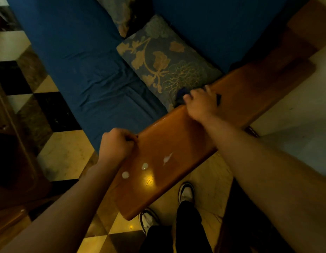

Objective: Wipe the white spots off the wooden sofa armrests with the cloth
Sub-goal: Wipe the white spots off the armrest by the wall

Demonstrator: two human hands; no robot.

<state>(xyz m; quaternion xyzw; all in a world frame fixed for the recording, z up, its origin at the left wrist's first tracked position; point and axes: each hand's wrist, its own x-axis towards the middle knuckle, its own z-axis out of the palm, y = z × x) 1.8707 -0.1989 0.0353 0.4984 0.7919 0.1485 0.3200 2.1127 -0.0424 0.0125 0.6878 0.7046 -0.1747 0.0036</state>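
Right hand (199,103): fingers curled round a dark blue cloth (182,94), gripping it at the far inner edge of the wooden armrest (176,143), where the wood meets the sofa seat.
Cloth: bunched under and ahead of the right hand's fingers; a dark bit also shows on the hand's far side. Most of it is hidden by the hand.
Left hand (117,144): closed in a fist on the armrest's inner edge, nearer the person than the right hand. Whether it holds anything cannot be told.
White spots: three on the armrest's near end, a round one (125,174), a second round one (145,166) and a smeared streak (167,158). All lie well apart from the cloth, between the two forearms.
Armrest: broad, glossy orange-brown plank running diagonally away from the person.
Patterned cushion (164,59): floral, lying on the blue sofa seat (72,57) just beyond the cloth.
Shoes (185,193): white, on the tiled floor (63,154) below the armrest's near end.
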